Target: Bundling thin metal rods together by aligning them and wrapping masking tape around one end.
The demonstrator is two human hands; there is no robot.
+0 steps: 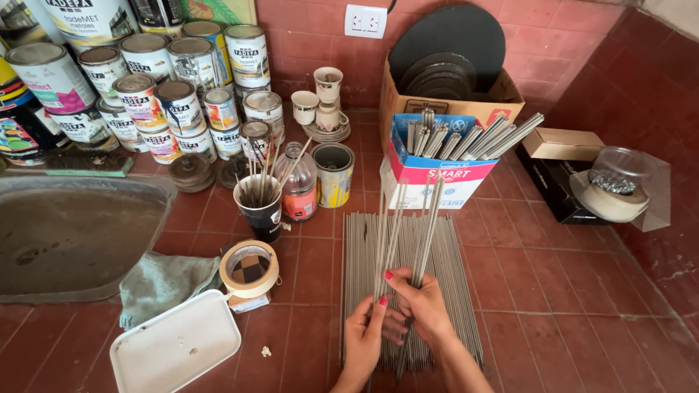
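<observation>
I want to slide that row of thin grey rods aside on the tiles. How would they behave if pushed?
The rods look round and lie loose side by side, so they would probably roll and scatter. The few lifted by both hands, left and right, stay straight, so likely stiff. They look like metal, probably heavy together.

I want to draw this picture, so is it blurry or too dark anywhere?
Head view: soft, even light, no harsh shadows; the left hand, right hand and the metal rods look sharp; the paint cans lean outward near the edge from lens bending; faint shine on the glass bottle.
</observation>
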